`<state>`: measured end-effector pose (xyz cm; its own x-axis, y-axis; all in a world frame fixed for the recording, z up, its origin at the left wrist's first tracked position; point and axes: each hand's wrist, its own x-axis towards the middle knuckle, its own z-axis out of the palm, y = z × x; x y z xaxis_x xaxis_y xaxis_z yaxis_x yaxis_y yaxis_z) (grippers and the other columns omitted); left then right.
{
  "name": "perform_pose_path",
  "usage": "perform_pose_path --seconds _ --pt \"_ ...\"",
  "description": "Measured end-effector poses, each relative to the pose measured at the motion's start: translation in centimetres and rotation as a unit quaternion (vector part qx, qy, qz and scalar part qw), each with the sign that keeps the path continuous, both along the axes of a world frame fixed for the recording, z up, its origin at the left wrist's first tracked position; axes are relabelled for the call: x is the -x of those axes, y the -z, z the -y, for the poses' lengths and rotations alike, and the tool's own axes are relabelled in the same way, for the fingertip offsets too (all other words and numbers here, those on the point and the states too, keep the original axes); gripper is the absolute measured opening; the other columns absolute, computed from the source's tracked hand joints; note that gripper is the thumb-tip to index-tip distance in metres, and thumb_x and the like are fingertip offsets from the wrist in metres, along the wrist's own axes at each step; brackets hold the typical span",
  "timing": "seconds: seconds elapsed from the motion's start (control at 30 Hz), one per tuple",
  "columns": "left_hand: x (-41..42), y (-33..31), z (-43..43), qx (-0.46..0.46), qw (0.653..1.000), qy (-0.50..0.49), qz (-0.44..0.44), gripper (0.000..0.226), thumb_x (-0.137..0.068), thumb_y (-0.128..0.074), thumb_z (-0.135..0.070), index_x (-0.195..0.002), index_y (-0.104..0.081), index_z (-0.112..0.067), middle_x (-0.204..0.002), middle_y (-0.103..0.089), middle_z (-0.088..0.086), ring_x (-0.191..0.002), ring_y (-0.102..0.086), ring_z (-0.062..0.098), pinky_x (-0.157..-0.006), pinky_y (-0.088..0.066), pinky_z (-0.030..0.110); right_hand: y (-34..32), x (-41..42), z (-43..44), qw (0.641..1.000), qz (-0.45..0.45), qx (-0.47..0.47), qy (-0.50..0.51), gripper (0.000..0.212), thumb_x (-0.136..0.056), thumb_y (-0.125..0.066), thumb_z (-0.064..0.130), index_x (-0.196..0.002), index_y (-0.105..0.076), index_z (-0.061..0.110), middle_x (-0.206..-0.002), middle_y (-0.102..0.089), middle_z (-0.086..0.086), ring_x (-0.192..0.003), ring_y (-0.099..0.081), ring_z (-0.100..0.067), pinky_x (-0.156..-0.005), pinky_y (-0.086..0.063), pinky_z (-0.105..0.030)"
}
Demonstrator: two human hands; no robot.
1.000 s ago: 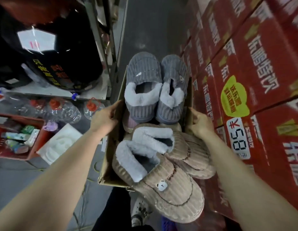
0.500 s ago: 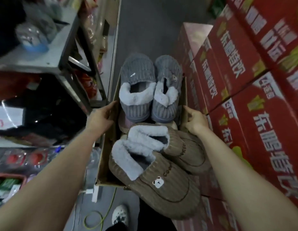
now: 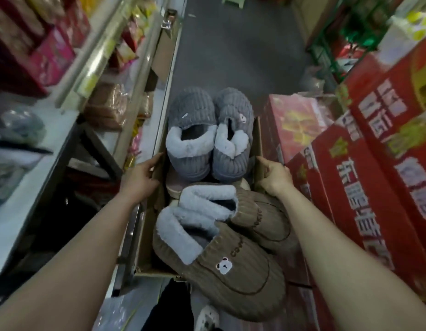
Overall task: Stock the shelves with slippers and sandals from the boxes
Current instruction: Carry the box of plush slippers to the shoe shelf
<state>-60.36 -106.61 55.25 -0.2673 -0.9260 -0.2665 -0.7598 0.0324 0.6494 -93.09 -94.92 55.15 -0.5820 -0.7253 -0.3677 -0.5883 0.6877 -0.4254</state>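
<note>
Slippers: grey pair [image 3: 195, 130] at far end, brown pair [image 3: 233, 261] near me, overhanging the near edge of the cardboard box [image 3: 145, 237]. I'm carrying it in the aisle, shelves [image 3: 90, 77] left, red cartons [image 3: 374, 187] right. Left hand [image 3: 140, 180] clamps the left wall and right hand [image 3: 275, 177] the right wall, so hands are apart w/ box between. Prob. light, soft load; thin card may flex, so support under base. Ribbed corduroy, pale fleece cuffs, small bear patch.
</note>
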Motion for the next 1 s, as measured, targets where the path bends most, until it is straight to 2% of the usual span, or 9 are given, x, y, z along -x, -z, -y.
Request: perform_pose_path --seconds 0.17,0.27,0.37,0.43,0.53,0.63,0.7,0.87,1.0 --pt "3.9 -0.3 10.8 -0.039 0.996 0.023 -0.075 0.07 -0.087 -0.056 0.005 -0.146 -0.041 -0.03 -0.13 -0.06 0.003 -0.112 -0.06 0.017 -0.093 -0.052 0.035 -1.0 3.3 9.9 1.0 -0.017 -0.002 0.016 0.077 -0.075 -0.064 0.013 -0.14 -0.043 0.049 -0.131 -0.063 -0.006 -0.12 -0.057 -0.029 -0.101 -0.045 -0.029" --pt "6.2 -1.0 16.8 -0.02 0.998 0.024 -0.061 0.073 -0.086 -0.057 0.006 -0.146 -0.041 -0.031 -0.122 -0.064 0.003 -0.097 -0.061 0.011 -0.075 -0.048 0.019 -1.8 5.1 15.4 1.0 -0.016 0.005 0.017 0.081 -0.073 -0.063 0.013 -0.14 -0.04 0.051 -0.128 -0.064 -0.007 -0.119 -0.058 -0.031 -0.101 -0.048 -0.036" --pt "8.7 -1.7 22.7 -0.001 0.999 0.026 -0.037 0.073 -0.085 -0.059 0.002 -0.143 -0.04 -0.038 -0.104 -0.067 0.001 -0.078 -0.06 0.009 -0.061 -0.042 0.017 -2.7 7.4 21.0 1.0 -0.017 0.014 0.013 0.078 -0.076 -0.064 0.008 -0.141 -0.043 0.046 -0.126 -0.064 -0.006 -0.117 -0.059 -0.031 -0.096 -0.05 -0.038" --pt "10.5 -1.3 27.0 -0.012 0.999 0.029 -0.039 0.076 -0.083 -0.06 0.001 -0.143 -0.04 -0.041 -0.1 -0.068 0.002 -0.08 -0.064 0.017 -0.061 -0.047 0.021 -3.0 9.4 25.1 1.0 -0.013 0.015 0.006 0.076 -0.078 -0.066 0.007 -0.142 -0.045 0.042 -0.126 -0.064 -0.004 -0.116 -0.059 -0.03 -0.095 -0.051 -0.037" --pt "13.5 -0.2 33.5 -0.013 0.999 0.027 -0.026 0.083 -0.077 -0.061 -0.003 -0.139 -0.039 -0.053 -0.085 -0.071 0.004 -0.075 -0.067 0.022 -0.069 -0.057 0.038 -3.1 12.6 31.5 1.0 -0.01 0.018 -0.01 0.076 -0.078 -0.068 0.008 -0.143 -0.044 0.038 -0.127 -0.064 -0.003 -0.116 -0.059 -0.028 -0.094 -0.05 -0.035" --pt "16.8 0.7 39.8 -0.017 0.999 0.03 -0.036 0.09 -0.07 -0.06 -0.005 -0.132 -0.035 -0.065 -0.101 -0.072 0.004 -0.08 -0.07 0.02 -0.076 -0.059 0.045 -3.4 16.3 37.9 1.0 -0.004 0.009 -0.009 0.077 -0.078 -0.069 0.007 -0.143 -0.043 0.04 -0.13 -0.062 -0.006 -0.119 -0.057 -0.03 -0.097 -0.05 -0.039" --pt "18.6 1.3 43.7 -0.013 0.999 0.018 -0.04 0.091 -0.068 -0.059 -0.005 -0.13 -0.034 -0.067 -0.11 -0.07 0.004 -0.083 -0.07 0.02 -0.077 -0.059 0.045 -3.9 18.3 41.5 1.0 0.011 0.012 -0.009 0.079 -0.079 -0.07 0.005 -0.143 -0.042 0.04 -0.13 -0.061 -0.007 -0.117 -0.058 -0.029 -0.094 -0.053 -0.04" --pt "23.7 0.1 51.9 -0.021 0.998 0.008 -0.052 0.083 -0.071 -0.056 -0.011 -0.135 -0.037 -0.06 -0.078 -0.072 -0.006 -0.07 -0.068 0.017 -0.066 -0.057 0.035 -5.0 22.8 50.1 0.999 0.02 0.027 0.008 0.077 -0.081 -0.07 0.001 -0.144 -0.043 0.037 -0.128 -0.061 -0.006 -0.11 -0.061 -0.025 -0.078 -0.052 -0.031" --pt "27.2 0.1 59.7 -0.026 0.999 0.019 -0.04 0.086 -0.065 -0.055 -0.021 -0.123 -0.028 -0.078 -0.086 -0.073 -0.011 -0.082 -0.07 0.017 -0.074 -0.059 0.041 -5.1 26.7 57.5 1.0 0.013 0.019 0.015 0.078 -0.079 -0.07 0.004 -0.143 -0.043 0.04 -0.123 -0.063 -0.005 -0.105 -0.061 -0.023 -0.076 -0.054 -0.031"
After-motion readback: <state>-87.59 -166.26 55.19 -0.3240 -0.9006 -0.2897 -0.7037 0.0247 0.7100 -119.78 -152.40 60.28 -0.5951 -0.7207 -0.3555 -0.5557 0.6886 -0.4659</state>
